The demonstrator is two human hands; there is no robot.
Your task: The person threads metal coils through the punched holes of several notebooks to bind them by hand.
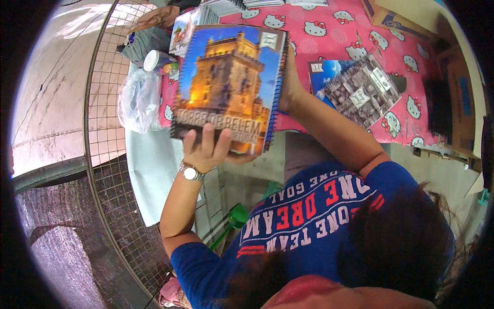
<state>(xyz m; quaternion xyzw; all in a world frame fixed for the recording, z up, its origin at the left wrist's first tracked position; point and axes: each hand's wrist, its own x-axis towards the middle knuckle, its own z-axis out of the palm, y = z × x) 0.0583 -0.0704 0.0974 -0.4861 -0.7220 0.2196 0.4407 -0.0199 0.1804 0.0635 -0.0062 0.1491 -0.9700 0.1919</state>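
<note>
You've got 1 spiral-bound notebook (226, 87) lifted off the table, cover up, showing a lit stone tower against a blue sky. Your left hand (208, 149) clamps its near edge, fingers curled over the cover, thumb side underneath; a wristwatch (191, 172) sits on that wrist. Your right hand (290, 85) is mostly hidden behind the notebook's right, spiral side; it looks pressed against that edge, but I cannot tell how the fingers close.

Progress, as a judgement: this notebook is picked up and in hand, not yet put down anywhere. 1 more notebook (357, 90) with a grey building cover lies flat on the pink cartoon-cat tablecloth (334, 31) to the right, untouched, well apart from your hands. A stack of notebooks (226, 6) sits at the far edge of the table, so more looks left to handle.

Left of the held notebook: a clear plastic bag (138, 100), a white-capped jar (154, 60), and another person's hand (157, 18) far left. Cardboard boxes (460, 92) stand on the right.
</note>
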